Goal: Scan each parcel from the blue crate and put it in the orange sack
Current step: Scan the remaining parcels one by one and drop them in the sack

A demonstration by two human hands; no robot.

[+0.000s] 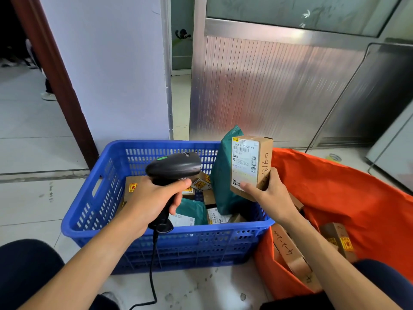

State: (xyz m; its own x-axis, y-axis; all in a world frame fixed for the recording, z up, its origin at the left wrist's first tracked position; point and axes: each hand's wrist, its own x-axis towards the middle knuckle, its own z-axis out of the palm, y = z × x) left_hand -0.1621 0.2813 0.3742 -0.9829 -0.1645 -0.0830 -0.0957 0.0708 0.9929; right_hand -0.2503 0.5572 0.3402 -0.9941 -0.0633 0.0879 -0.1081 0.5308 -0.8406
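Step in hand: I judge this to be the scan itself. The small brown cardboard box (250,166) is raised and has not yet gone to the orange fabric sack (346,193).
Where the box is: in the air over the right-hand end of the blue slotted plastic crate (89,198), just in front of a tall green plastic mailer bag (223,175) standing in the crate. The sack lies touching the crate on my right.
Right hand: my right hand (268,198) grips the box by its lower end, thumb across the bottom of the white shipping label and fingers curled round the handwritten side. The box is upright with the label towards me.
Left hand: my left hand (154,198) is closed round the handle of the black handheld barcode scanner (176,166), thumb across its neck (the trigger itself is hidden from me). Its black cable (153,265) hangs to the floor.
Aim: the scanner's head seems to point forward over the crate while the label faces me, so I think one must turn. Swinging the head right, or tilting the label left, would line them up.
Doing it well: I should keep my thumb low, clear of the barcodes at the label's top and right edge. The box should be held steady and square to the beam, which must not stray to the labelled parcels in the crate (131,189).
Afterwards: a short carry right, where brown cardboard parcels in the sack (290,253) already lie.
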